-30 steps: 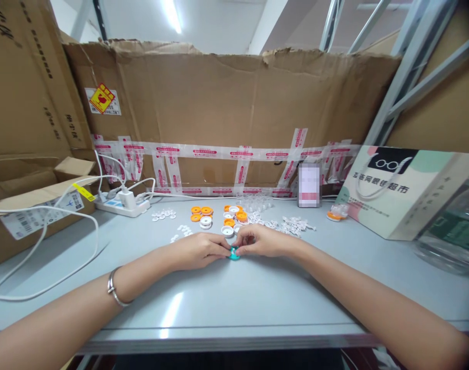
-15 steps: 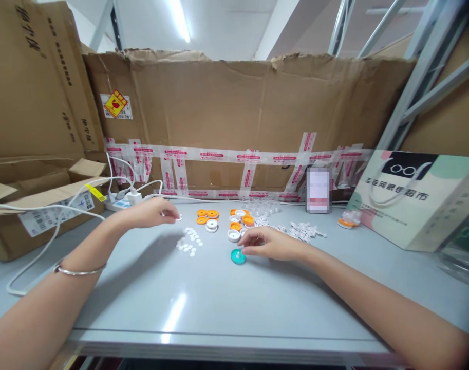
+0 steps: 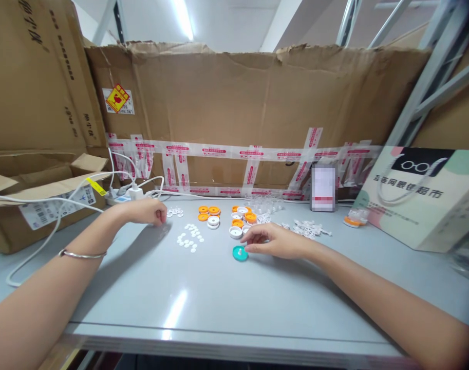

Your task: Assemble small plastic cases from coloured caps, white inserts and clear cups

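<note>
My left hand [image 3: 150, 211] is at the back left of the table, its fingers curled down and drawn together. Their tips are turned from view, so anything in them is hidden. Just right of it lie small white plastic pieces [image 3: 175, 211]. My right hand [image 3: 273, 240] rests near the middle, fingers loosely bent, with a gap between thumb and forefinger. Its thumb tip is at the edge of a teal disc [image 3: 240, 254] that has a white peg standing in its centre. Between the hands, small flat white discs [image 3: 190, 238] are scattered.
Orange and white wheels sit in a left group [image 3: 208, 211] and a right group [image 3: 242, 221]. Behind are clear plastic parts [image 3: 263, 203], white small parts [image 3: 311, 228] and a phone [image 3: 323, 188]. A paper bag [image 3: 415, 195] stands right; cables and an open carton [image 3: 45, 205] are left.
My left hand has moved left, away from the flat white discs, uncovering the white pieces beside it. My right hand stays by the teal disc. The view has shifted slightly.
</note>
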A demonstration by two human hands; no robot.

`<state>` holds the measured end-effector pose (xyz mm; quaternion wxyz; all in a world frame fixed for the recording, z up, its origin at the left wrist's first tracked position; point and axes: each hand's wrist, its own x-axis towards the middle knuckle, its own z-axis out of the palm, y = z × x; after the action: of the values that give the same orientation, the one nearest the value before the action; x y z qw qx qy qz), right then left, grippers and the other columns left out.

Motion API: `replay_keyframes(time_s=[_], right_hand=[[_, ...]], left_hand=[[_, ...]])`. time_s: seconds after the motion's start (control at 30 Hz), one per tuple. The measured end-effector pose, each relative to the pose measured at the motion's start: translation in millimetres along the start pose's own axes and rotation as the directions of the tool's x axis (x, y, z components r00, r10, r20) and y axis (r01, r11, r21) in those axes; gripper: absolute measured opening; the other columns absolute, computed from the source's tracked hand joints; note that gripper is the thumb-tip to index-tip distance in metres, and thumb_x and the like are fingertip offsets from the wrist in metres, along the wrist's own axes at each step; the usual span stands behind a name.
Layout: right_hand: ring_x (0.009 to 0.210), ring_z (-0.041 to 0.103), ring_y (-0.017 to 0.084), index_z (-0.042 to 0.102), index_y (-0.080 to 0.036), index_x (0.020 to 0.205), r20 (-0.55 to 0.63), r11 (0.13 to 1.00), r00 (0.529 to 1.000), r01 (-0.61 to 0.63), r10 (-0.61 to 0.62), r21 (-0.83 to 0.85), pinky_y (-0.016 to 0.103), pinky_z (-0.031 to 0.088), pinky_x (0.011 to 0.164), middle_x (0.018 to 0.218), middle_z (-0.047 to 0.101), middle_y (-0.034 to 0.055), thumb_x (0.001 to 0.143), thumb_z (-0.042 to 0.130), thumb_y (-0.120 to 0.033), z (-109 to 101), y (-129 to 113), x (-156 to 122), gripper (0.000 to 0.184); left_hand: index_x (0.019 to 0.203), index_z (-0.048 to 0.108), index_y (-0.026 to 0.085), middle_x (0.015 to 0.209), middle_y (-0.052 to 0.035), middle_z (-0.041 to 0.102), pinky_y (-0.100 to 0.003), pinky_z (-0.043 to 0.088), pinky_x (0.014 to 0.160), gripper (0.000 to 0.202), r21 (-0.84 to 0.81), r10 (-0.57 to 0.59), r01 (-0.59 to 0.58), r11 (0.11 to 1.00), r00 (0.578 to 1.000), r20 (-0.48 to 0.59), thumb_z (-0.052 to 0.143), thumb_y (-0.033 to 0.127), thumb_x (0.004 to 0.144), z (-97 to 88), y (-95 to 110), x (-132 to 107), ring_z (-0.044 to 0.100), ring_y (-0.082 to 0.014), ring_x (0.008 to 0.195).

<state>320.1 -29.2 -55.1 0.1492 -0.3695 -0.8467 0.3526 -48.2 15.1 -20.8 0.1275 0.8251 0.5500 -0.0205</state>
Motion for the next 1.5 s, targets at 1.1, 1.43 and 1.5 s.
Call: replay_keyframes(time_s=[1.1, 1.43, 1.5], right_hand=[[0.087, 0.056, 0.016, 0.062, -0.021, 0.102, 0.036, 0.999, 0.999, -0.034, 0.035, -0.031, 0.029, 0.044, 0.074, 0.101, 0.062, 0.0046, 0.08, 0.053, -0.037, -3, -2, -2, 0.029], [0.084, 0.052, 0.016, 0.057, -0.02, 0.109, 0.077, 0.999, 0.997, 0.02, -0.017, -0.041, 0.028, 0.043, 0.075, 0.095, 0.057, 0.0038, 0.065, 0.069, -0.044, -3, -2, -1, 0.052], [0.082, 0.05, 0.015, 0.058, -0.02, 0.108, 0.044, 0.994, 0.997, 0.063, -0.06, -0.085, 0.027, 0.042, 0.073, 0.09, 0.055, 0.0024, 0.061, 0.073, -0.042, 0, -3, -1, 0.054]], left_hand=[[0.065, 0.067, 0.016, 0.065, -0.0011, 0.067, -0.019, 0.039, 0.056, 0.019, -0.039, -0.019, 0.018, 0.999, 0.999, -0.03, 0.054, 0.03, 0.062, 8.9, -2, 15, 0.059, -0.0158, 0.064], [0.075, 0.066, 0.016, 0.07, 0.0002, 0.068, -0.018, 0.043, 0.062, 0.02, -0.034, 0.281, -0.331, 0.943, 0.846, -0.453, 0.054, 0.032, 0.072, 9.0, 94, 3, 0.06, -0.0117, 0.065], [0.075, 0.066, 0.016, 0.071, 0.0003, 0.068, -0.018, 0.043, 0.063, 0.015, 0.024, 0.437, -0.465, 0.885, 0.814, -0.383, 0.054, 0.024, 0.072, 17.6, 126, 6, 0.059, -0.0102, 0.064]])
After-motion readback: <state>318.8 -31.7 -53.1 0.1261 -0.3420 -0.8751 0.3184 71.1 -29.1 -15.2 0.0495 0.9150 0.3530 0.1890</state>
